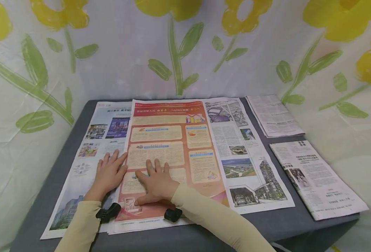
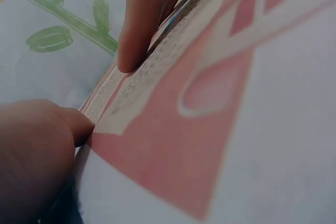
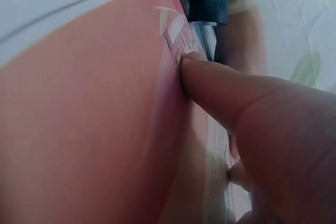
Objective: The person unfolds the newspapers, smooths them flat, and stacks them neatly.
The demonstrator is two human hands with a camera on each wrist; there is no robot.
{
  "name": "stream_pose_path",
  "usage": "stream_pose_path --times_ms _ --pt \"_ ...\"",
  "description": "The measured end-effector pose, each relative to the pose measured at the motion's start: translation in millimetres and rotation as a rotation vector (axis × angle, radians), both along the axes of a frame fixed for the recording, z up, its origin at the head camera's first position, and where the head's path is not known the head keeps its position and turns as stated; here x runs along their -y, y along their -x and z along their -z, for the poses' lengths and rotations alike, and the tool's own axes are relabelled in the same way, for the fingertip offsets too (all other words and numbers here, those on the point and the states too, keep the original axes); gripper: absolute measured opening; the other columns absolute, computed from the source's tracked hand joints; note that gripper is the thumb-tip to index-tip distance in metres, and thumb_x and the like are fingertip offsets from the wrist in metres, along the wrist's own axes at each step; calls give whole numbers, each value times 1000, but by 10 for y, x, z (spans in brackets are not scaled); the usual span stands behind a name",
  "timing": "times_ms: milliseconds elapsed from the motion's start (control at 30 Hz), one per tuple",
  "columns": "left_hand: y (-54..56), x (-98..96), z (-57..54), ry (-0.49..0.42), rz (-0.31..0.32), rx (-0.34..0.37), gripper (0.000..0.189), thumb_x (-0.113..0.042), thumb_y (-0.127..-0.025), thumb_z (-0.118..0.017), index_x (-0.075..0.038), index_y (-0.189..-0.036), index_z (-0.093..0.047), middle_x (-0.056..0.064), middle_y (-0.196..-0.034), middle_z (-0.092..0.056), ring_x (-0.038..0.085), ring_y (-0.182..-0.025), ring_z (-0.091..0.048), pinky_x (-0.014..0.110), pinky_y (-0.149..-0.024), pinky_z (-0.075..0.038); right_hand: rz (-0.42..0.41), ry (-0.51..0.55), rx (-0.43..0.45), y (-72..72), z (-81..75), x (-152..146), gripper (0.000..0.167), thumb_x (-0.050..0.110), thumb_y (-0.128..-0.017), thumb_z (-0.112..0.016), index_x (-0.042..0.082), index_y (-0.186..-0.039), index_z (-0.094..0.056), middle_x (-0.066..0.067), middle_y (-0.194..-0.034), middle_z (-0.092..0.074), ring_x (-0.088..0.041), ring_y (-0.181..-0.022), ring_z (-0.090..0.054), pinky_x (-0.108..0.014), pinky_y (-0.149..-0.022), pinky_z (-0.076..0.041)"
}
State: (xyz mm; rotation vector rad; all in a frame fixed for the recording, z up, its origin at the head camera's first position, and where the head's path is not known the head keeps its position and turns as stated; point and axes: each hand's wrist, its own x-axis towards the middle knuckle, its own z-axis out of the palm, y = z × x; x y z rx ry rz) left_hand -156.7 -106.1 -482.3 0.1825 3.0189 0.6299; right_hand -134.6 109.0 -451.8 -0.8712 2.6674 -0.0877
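Observation:
A newspaper sheet [image 1: 169,120] with a red and orange page lies spread over the dark table. My left hand [image 1: 109,173] rests across its left edge, fingers extended forward, partly over the bluish-white page [image 1: 86,182] beside it. In the left wrist view, a thumb and fingertip meet the paper [image 2: 157,161] near its edge. To the right, my right hand [image 1: 158,183] lies palm down on the orange page with fingers spread. The right wrist view shows its thumb [image 3: 215,80] touching the printed surface [image 3: 94,124]. Neither hand grips anything.
A page with photos and drawings [image 1: 238,171] extends right of the orange one. Two folded newspapers, one farther back [image 1: 275,115] and one nearer [image 1: 327,189], lie along the table's right side. A flower-printed curtain [image 1: 119,59] stands behind. Black wrist cameras [image 1: 172,214] sit on both sleeves.

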Motion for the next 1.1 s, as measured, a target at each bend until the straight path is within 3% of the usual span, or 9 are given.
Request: stream_pose_path --times_ms 167,367,600,700,833,1000,1100 --pt "12 -4 -29 -35 5 -27 57 -27 -107 -45 -1 -157 -36 34 -163 -24 63 -150 -10 77 -117 -6 22 39 23 12 -26 -12 98 76 -82 -66 37 -162 -25 -11 -173 -13 -40 -160 -12 -64 -123 -21" --pt "-6 13 -37 -135 -15 -13 59 -35 -111 -28 2 -157 -34 34 -163 -23 61 -151 -8 76 -118 -3 25 67 49 20 -40 -61 88 66 -88 -66 37 -162 -28 -8 -173 -17 -38 -160 -14 -63 -124 -21" --pt "-26 17 -58 -187 -40 -5 64 -38 -112 -15 5 -155 -34 33 -162 -24 59 -152 -8 74 -119 -2 11 108 8 7 -12 -99 68 54 -97 -62 36 -158 -38 -7 -171 -25 -39 -158 -20 -63 -122 -25" --pt "-30 17 -68 -186 -41 -7 60 -33 -112 -19 6 -156 -33 33 -162 -25 58 -152 -8 73 -120 -2 6 129 -16 13 15 -114 57 48 -101 -58 37 -155 -44 -7 -169 -29 -39 -157 -23 -64 -120 -27" --pt "-18 29 -48 -146 -25 -15 55 -23 -108 -35 5 -156 -34 34 -162 -25 60 -151 -9 74 -119 -4 -11 175 -39 27 17 -154 48 38 -104 -52 34 -152 -50 -6 -166 -36 -39 -155 -28 -65 -119 -28" --pt "1 31 4 -68 -7 -41 68 -21 -97 -53 5 -157 -31 34 -161 -27 61 -150 -13 76 -118 -8 -21 295 6 87 -14 -229 46 28 -105 -50 28 -152 -51 -5 -159 -48 -35 -150 -39 -65 -116 -33" --pt "-3 26 17 -59 -13 -39 75 -22 -96 -57 8 -157 -26 34 -162 -26 61 -150 -13 76 -118 -8 -31 379 40 132 -56 -280 43 23 -105 -49 25 -148 -56 -3 -140 -64 -24 -126 -57 -47 -104 -48"
